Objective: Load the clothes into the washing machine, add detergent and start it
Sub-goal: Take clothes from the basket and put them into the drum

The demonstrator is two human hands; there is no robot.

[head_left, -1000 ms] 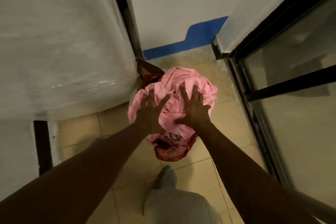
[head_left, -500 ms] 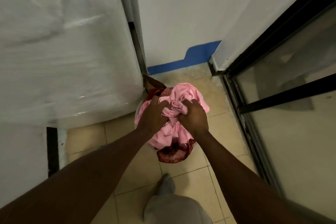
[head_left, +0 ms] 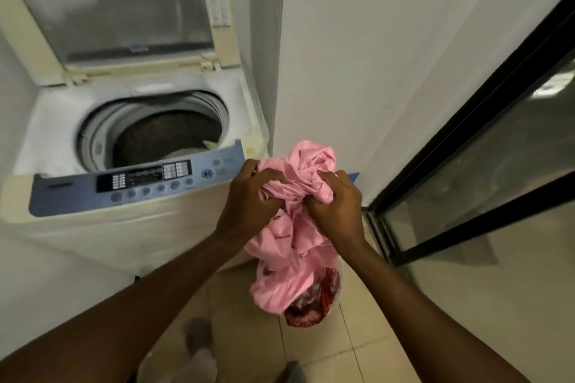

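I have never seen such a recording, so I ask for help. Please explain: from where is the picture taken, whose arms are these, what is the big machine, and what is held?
There is no robot here. A person wears a camera on the head, so the picture looks forward and down at that person's own arms. The left hand and right hand both grip a bunch of pink cloth, lifted above a basket of red clothes on the tiled floor. To the left stands a top-loading washer; its lid is up, and the drum is open. The blue panel carries the buttons.
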